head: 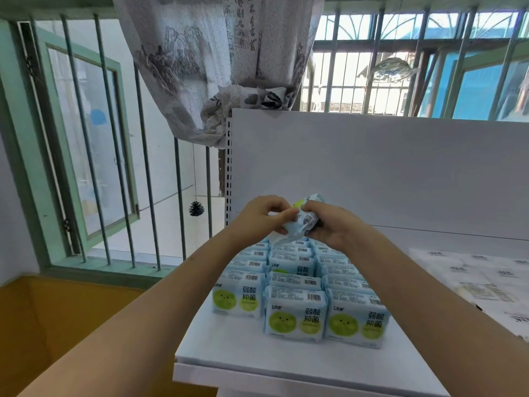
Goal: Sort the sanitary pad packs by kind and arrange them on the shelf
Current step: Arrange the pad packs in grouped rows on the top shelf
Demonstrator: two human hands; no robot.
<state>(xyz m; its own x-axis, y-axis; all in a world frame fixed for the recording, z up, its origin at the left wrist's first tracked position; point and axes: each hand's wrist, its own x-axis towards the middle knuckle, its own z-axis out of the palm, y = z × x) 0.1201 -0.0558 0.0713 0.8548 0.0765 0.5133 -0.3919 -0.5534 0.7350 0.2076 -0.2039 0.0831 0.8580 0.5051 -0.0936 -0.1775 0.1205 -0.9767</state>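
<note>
White shelf before a barred window: both hands, left hand and right hand, fingers pinching one blue pack, hold it above three matching rows of packs, presumably to align it.

A printed grey curtain hangs knotted over the barred window. A pine cone dangles on a string beside the bars. Below the window the wall is orange.

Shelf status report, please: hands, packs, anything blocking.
Left hand and right hand both gripping one blue pack above the rows. Blue packs lined up on shelf; white packs right. Nothing blocking.
</note>
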